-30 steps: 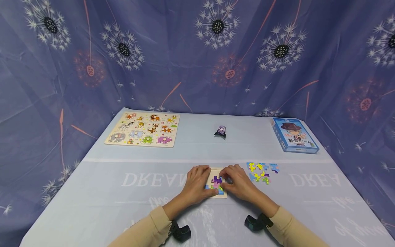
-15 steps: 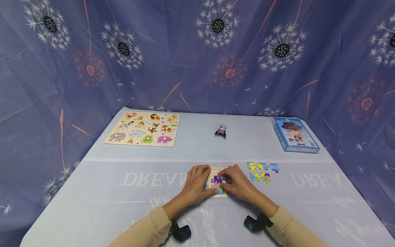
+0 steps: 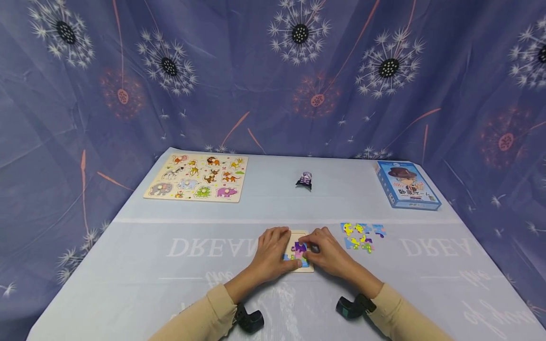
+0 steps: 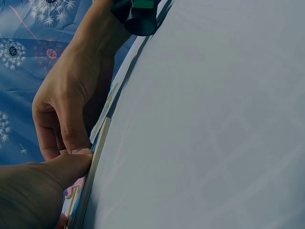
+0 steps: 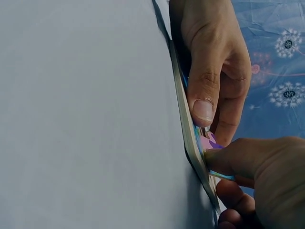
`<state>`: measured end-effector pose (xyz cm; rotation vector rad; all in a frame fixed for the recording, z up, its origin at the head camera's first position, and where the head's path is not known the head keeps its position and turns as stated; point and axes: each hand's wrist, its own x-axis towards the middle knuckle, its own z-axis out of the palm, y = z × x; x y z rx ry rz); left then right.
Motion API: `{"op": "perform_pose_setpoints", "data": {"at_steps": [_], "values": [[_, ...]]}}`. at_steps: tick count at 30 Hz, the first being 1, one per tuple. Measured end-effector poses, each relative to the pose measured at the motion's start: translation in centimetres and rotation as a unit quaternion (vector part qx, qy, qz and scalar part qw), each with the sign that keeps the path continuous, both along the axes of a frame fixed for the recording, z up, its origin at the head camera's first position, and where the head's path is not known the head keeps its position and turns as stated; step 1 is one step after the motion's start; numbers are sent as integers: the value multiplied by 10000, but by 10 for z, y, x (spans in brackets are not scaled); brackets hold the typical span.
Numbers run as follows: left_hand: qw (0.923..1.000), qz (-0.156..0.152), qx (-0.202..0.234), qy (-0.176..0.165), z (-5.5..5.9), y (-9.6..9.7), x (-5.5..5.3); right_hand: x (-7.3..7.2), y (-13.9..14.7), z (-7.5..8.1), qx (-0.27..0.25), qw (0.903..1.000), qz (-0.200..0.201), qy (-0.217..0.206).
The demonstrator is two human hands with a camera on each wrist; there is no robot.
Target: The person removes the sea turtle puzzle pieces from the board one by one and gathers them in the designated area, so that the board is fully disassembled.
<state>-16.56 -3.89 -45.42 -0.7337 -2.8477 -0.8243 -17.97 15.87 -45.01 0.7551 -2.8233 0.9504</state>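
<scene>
A small wooden jigsaw tray [image 3: 299, 232] lies on the table between both hands, partly filled with purple, pink and blue pieces [image 3: 299, 251]. My left hand [image 3: 269, 255] holds the tray from the left, its thumb lying across the near pieces and its fingers along the far left side. From the right, my right hand [image 3: 329, 255] pinches a jigsaw piece [image 5: 223, 176] between thumb and fingers at the tray's right edge. In the right wrist view this piece shows a blue edge and sits tilted; the fingers hide most of it.
Several loose jigsaw pieces [image 3: 359, 230] lie right of the tray. Farther back are a wooden animal puzzle board [image 3: 200, 177], a small purple and black bow-like item [image 3: 304, 181] and a blue game box [image 3: 408, 186]. A patterned curtain [image 3: 239, 71] hangs behind the table.
Both hands stay at the tray in nearly the same pose. The right hand's fingers shift only very slightly at the tray's right edge.
</scene>
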Motion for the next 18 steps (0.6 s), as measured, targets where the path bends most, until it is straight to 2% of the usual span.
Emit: {"op": "perform_pose_setpoints", "data": {"at_steps": [11, 18], "values": [[9999, -38, 67, -78, -1, 1, 0, 7, 5, -3, -179, 9996, -214, 36], [10000, -18, 26, -43, -1, 0, 0, 8, 5, -5, -331, 9986, -153, 382]]}}
